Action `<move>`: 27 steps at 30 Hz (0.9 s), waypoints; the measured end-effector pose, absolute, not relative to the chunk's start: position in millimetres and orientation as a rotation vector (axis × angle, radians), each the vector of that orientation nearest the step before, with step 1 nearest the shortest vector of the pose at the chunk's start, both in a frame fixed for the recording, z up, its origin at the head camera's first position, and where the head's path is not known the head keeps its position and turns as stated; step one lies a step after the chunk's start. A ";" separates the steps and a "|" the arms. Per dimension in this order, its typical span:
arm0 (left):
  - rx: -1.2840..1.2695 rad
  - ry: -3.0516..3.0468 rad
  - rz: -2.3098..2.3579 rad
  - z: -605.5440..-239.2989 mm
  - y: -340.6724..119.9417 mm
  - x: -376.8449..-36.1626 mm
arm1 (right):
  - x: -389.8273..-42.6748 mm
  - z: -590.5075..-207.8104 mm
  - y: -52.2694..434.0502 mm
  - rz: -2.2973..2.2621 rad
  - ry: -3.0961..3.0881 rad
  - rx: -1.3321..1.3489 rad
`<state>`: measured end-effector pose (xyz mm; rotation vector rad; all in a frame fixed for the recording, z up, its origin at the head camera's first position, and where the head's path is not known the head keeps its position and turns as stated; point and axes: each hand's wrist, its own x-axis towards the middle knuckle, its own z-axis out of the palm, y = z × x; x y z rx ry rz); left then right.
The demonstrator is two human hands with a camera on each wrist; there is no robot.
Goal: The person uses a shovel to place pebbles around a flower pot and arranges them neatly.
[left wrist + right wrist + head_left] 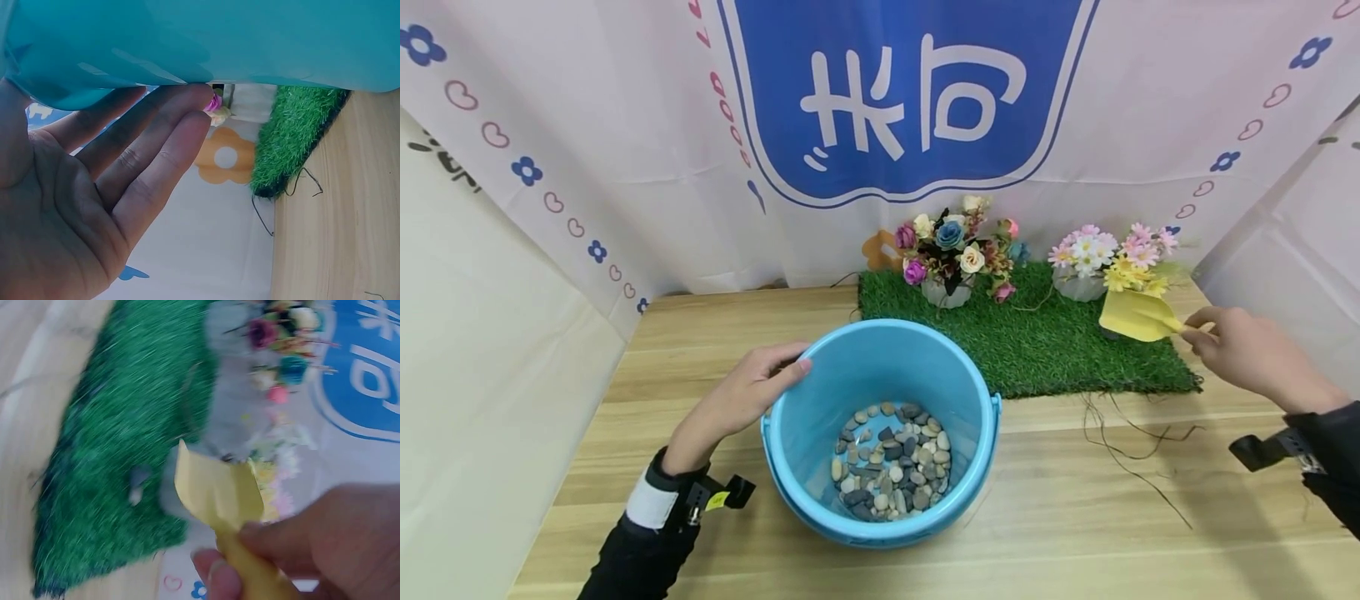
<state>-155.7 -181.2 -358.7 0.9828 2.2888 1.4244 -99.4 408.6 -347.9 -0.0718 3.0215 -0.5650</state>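
Pebbles [891, 458] lie nearest to us, a grey and tan heap on the floor of the blue bucket [820, 433], which stands on the wooden worktop [1075, 517]. Our left hand [752, 392] rests against the bucket's near-left rim with its fingers [156, 144] straight and relaxed, flat on the outer wall; it steadies and grips nothing. Farther out and to the right, our right hand [1247, 354] pinches the handle of a yellow scoop [1135, 315], thumb and fingertips [215, 575] closed round it. We hold the scoop in the air over the right end of the green turf mat [1037, 350], its long axis running roughly left to right, blade towards the left and handle back into the hand. From the scoop the pebbles lie down and to the left, well apart, so we judge the right hand must travel leftward and nearer. Beyond the mat's far edge stand two flower pots: the mixed bouquet [955, 250] and the daisy bunch [1108, 258], just behind the scoop. A printed backdrop [917, 100] closes the scene.
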 end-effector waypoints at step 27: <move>0.957 2.293 1.415 -358.7 -181.3 -155.3 | -118.8 -257.5 257.4 -1.094 2.550 -0.986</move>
